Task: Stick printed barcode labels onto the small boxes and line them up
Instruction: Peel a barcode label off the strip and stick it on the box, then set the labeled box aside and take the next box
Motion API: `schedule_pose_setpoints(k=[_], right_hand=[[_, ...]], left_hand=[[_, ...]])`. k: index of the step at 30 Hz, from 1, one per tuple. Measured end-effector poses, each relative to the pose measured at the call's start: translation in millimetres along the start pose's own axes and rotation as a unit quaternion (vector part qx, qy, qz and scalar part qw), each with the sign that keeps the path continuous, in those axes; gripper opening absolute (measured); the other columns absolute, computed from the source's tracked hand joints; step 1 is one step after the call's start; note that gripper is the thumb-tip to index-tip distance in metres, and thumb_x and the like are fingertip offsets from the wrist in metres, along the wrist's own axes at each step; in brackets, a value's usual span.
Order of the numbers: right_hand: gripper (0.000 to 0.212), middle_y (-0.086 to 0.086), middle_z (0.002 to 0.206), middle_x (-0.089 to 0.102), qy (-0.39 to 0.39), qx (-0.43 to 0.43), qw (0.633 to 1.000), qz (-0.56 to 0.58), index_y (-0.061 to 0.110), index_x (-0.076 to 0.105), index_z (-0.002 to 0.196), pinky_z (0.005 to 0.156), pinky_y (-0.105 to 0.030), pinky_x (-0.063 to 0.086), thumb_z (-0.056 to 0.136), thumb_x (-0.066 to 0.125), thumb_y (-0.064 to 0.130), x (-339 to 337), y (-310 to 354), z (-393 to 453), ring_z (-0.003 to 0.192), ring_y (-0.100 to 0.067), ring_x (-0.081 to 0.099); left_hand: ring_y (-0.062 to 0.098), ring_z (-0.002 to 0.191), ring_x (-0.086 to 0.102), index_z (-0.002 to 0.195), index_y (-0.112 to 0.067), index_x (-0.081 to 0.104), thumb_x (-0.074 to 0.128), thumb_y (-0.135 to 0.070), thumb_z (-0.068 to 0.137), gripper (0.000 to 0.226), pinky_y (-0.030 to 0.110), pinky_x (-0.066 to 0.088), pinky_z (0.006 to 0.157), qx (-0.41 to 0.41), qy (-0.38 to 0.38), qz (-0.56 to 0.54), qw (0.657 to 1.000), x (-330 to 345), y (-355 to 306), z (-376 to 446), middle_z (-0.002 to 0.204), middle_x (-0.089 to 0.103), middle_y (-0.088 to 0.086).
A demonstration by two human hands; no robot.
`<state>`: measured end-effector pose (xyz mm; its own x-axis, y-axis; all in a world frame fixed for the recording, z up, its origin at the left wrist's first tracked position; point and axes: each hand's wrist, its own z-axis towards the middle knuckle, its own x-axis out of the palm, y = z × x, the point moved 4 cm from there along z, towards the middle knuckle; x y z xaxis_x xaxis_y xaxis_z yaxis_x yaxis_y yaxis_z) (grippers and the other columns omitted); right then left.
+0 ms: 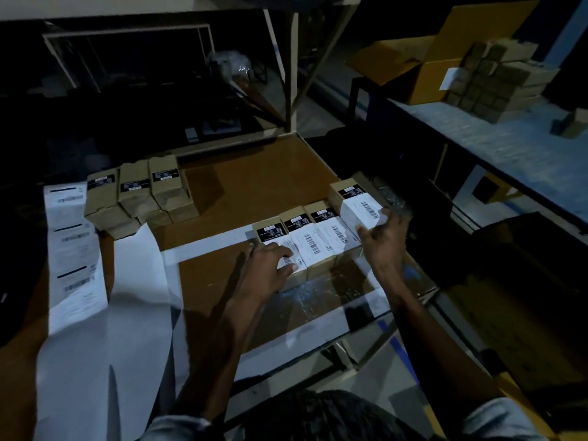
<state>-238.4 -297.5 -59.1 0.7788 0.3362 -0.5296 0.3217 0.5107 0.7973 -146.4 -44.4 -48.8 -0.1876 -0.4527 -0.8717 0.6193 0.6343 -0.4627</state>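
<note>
Pale sleeves [496, 418] sit at the bottom edge, nearest the camera, and two bare forearms reach forward from them over a brown table [254, 186].

Out on the table a row of small boxes [313, 237] stands side by side, each with a black printed panel on its far part and a white barcode label on its near part. The left hand [270, 265] lies palm down on the leftmost box of the row, its fingers spread and fairly straight, the fingertips pressing on that box's label [292, 254]. It grips nothing.

At the right end of the row one more box [354, 202] sits higher and farther back than its neighbours. The right hand [386, 241] is at its near right corner, fingers partly bent and thumb apart, the fingertips touching the edge of its white label. Whether the hand holds the box or only touches it cannot be told in the dim light.

To the far left, well apart from the row, a pile of brown boxes [140, 195] without white labels stands on the table. Just beside it, along the left edge, lies a strip of printed labels [74, 249], and a long white backing sheet [133, 297] runs toward the camera.

On a shelf [496, 141] at upper right are a stack of more small boxes [496, 81] and an open carton [423, 65].
</note>
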Motion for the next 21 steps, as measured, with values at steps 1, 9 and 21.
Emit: schedule_pose_setpoints(k=[1,9,21], right_hand=[[0.061,-0.013,0.142,0.037,0.008,0.003,1.0,-0.015,0.008,0.05,0.134,0.093,-0.051,0.055,0.086,0.078,0.033,2,-1,2,0.12,-0.038,0.055],[0.048,-0.01,0.157,0.028,0.026,0.031,0.995,-0.088,0.003,0.058,0.132,0.103,-0.034,0.043,0.094,0.07,0.029,5,3,0,0.134,-0.027,0.04],[0.052,-0.008,0.145,0.033,0.083,-0.162,0.983,0.008,0.014,0.041,0.139,0.074,-0.034,0.056,0.091,0.063,0.016,54,105,-96,0.108,-0.028,0.057]], left_hand=[[0.024,0.111,0.057,0.118,-0.025,0.071,0.071,-0.04,0.089,0.033,0.041,0.044,0.099,-0.003,-0.004,0.002,1.0,1,-1,1,0.125,0.068,-0.001],[0.026,0.116,0.054,0.124,-0.02,0.069,0.07,-0.033,0.091,0.035,0.041,0.048,0.097,-0.017,0.001,0.0,1.0,5,-4,2,0.13,0.065,0.003],[0.014,0.12,0.056,0.128,-0.022,0.061,0.069,-0.022,0.092,0.037,0.033,0.048,0.102,-0.031,-0.047,-0.089,0.994,-12,37,-39,0.131,0.061,-0.001]])
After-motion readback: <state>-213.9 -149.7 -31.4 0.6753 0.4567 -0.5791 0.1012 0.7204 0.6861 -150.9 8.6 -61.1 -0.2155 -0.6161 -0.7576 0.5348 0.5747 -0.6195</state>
